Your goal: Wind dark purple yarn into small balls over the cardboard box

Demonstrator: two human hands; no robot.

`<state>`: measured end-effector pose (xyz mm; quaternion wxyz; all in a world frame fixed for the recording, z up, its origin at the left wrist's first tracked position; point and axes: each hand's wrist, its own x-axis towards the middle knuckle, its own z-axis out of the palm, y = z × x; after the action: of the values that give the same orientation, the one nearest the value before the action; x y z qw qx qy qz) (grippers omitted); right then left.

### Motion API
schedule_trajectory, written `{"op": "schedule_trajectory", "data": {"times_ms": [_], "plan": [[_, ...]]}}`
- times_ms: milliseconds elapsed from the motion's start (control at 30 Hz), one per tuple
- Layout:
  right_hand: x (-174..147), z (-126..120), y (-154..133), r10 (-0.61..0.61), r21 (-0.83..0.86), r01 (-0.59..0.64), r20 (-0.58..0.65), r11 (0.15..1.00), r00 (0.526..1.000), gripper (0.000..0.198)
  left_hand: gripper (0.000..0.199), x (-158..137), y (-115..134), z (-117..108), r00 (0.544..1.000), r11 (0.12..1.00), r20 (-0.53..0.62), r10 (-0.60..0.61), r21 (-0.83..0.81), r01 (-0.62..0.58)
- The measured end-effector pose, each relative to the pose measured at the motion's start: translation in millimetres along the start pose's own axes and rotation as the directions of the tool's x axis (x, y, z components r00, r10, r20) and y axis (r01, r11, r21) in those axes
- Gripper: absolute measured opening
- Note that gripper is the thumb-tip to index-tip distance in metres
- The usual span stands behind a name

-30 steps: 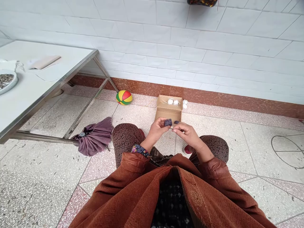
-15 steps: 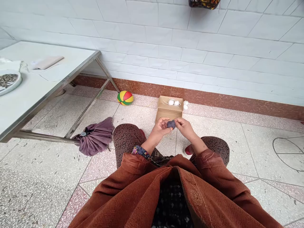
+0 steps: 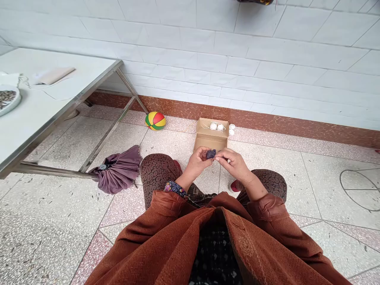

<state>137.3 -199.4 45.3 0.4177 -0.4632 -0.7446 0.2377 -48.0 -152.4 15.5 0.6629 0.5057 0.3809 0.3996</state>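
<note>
Hands (image 3: 198, 162) at dark ball (image 3: 210, 154) | round badge (image 3: 103, 167): too small to read

White-tiled wall (image 3: 178, 51); brown skirting (image 3: 267, 120) below; floor (image 3: 276, 154) pale, speckled, w/ pinkish strips (image 3: 124, 202) & dark seams (image 3: 311, 185); white-topped, metal-framed table (image 3: 92, 71) at L nr wall; light bright, fairly even.

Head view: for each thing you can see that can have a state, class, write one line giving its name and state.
Dark yarn ball: held, off the floor
Left hand: closed around the ball
Right hand: fingertips pinched beside it
Cardboard box: open
Multicoloured ball: resting on the floor
Purple cloth: gathered into folds
White dish: holding small dark pieces
</note>
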Motion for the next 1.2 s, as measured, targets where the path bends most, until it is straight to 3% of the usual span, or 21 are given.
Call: {"op": "schedule_trajectory", "data": {"times_ms": [233,333,467,633,833,967,1100,1200], "plan": [[22.6,-1.7,27.5,0.125,-0.029,-0.13,-0.146,0.991,0.981,0.02,0.046,-9.0,4.6,10.2,0.975,0.999,0.223,-0.024,-0.032,0.032],[11.9,10.1,41.5,0.218,0.015,-0.219,-0.192,0.976,0.957,0.018,0.046,-11.8,5.7,12.6,0.978,0.995,0.209,-0.02,-0.095,0.04],[-8.9,26.3,48.8,0.264,0.044,-0.261,-0.168,0.964,0.95,0.019,0.045,-10.0,2.5,13.0,0.994,0.986,0.105,-0.018,-0.165,0.035],[-22.3,33.5,39.6,0.241,0.02,-0.241,-0.094,0.97,0.966,0.026,0.049,-3.2,-3.3,6.6,0.999,0.991,-0.038,0.0,-0.133,-0.005],[-20.3,14.0,7.3,0.154,0.098,-0.158,0.042,0.983,0.987,0.026,0.046,2.2,-6.7,-4.5,0.996,1.0,-0.086,0.003,-0.01,-0.004],[-6.2,-5.1,-7.2,0.111,0.089,-0.111,0.01,0.99,0.994,0.023,0.042,1.2,-7.4,-2.6,0.999,0.997,-0.033,-0.002,0.077,0.004],[12.2,-13.5,1.2,0.086,0.014,-0.086,-0.04,0.996,0.995,0.023,0.041,-4.7,-6.2,5.9,0.996,0.988,0.092,0.001,0.152,-0.015],[17.6,-8.6,19.0,0.119,-0.01,-0.121,-0.113,0.993,0.986,0.023,0.047,-9.3,-2.4,11.2,0.985,0.999,0.172,0.011,0.049,-0.02]]}}
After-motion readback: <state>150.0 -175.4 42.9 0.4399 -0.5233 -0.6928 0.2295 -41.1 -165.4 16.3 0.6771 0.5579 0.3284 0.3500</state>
